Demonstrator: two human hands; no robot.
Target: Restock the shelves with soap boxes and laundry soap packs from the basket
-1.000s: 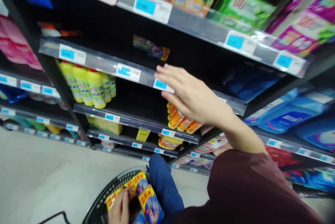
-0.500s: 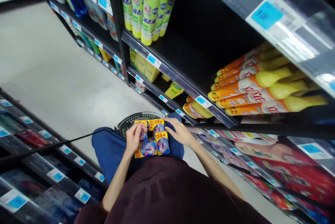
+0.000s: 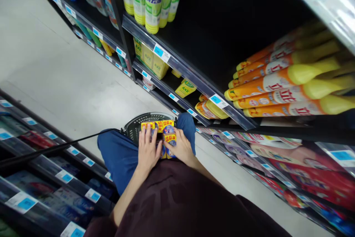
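And here you are, low in the aisle, both hands down at the yellow-and-blue boxes, which sit clustered around a dark gap at the basket, right in front of your body. Your left hand lies over the left boxes, fingers long and a little spread, tips on the cardboard, thumb out by the gap. Your right hand comes in from the right, thumb and fingers over the near right box; whether it grips, you can't tell from up here.

The black basket shows its perforated far rim beyond the boxes, between your blue trouser legs, and a thin dark bar runs off to the left. Under it all, the pale grey floor stretches away to the far left, softly shining.

Shelves on both sides! Near left, a dark rack dotted with blue-and-white labels. Far side, yellow-green bottles with AXE packs below. Over right, orange bottles with yellow tops crowd the dark shelf, and red packs line the lower right.
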